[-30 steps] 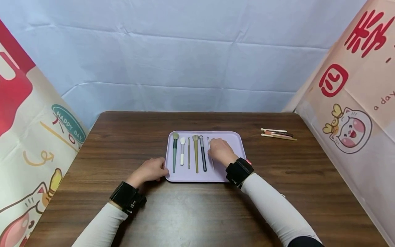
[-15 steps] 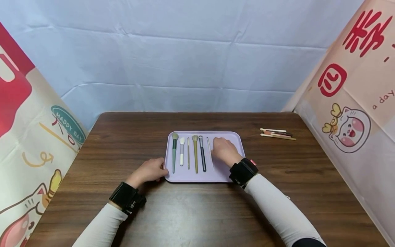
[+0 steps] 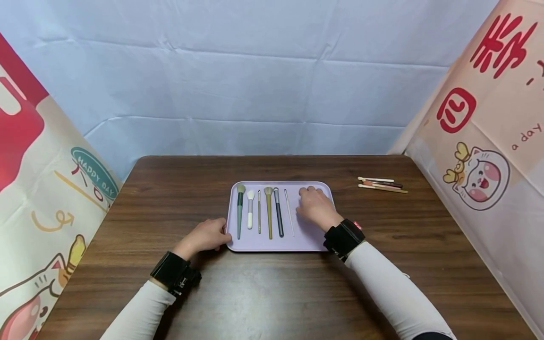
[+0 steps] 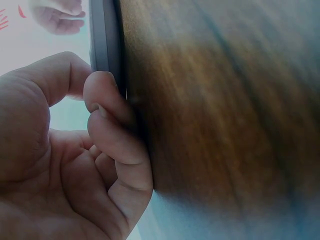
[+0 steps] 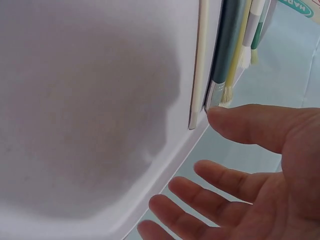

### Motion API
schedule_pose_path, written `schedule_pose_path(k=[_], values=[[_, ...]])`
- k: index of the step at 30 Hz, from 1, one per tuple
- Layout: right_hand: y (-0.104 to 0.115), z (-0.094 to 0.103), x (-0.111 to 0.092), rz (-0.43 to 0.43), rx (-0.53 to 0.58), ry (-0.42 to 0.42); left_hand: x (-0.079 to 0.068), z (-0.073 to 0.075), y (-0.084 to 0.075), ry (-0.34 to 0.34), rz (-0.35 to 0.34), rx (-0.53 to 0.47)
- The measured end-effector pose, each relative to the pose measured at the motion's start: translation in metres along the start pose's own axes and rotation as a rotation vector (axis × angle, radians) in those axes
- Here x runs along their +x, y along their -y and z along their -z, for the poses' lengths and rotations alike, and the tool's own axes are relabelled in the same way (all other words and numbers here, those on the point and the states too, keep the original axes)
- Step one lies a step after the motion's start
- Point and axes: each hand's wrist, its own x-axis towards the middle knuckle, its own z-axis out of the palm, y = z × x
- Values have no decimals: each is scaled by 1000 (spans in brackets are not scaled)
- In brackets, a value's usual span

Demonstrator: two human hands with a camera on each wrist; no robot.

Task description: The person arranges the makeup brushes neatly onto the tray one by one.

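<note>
A lilac tray [image 3: 306, 241] holds several makeup brushes side by side. From the left come a green brush [image 3: 240, 212], a white-ended brush [image 3: 250, 210], a thin brush [image 3: 259, 212], an olive brush [image 3: 269, 212] and a dark-handled brush [image 3: 278, 215]. Rightmost lies a slim pale stick-like brush [image 3: 289, 212]. With thumb and curled fingers, my left hand [image 3: 208, 233] grips the tray's left front corner. Over the tray's right part is my right hand [image 3: 316, 206], beside the pale brush. Its fingers are spread and hold nothing in the right wrist view.
Several more slim brushes [image 3: 382, 185] lie in a loose bunch on the brown wooden table [image 3: 178, 184], right of the tray. A pale blue cloth [image 3: 255, 85] hangs behind the table, with printed cloths on both sides.
My right hand has let go of the pale brush and moved right, its fingers spreading. That brush now lies fully visible on the tray. The left hand has stayed put.
</note>
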Motion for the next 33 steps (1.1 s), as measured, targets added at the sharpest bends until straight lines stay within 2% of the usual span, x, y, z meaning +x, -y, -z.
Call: schedule_pose_path(k=[18, 33], values=[[-32, 3, -6, -15, 4, -31, -1, 0, -1, 1, 11, 3], [-61, 6, -9, -54, 30, -11, -1, 0, -2, 6, 8, 0]])
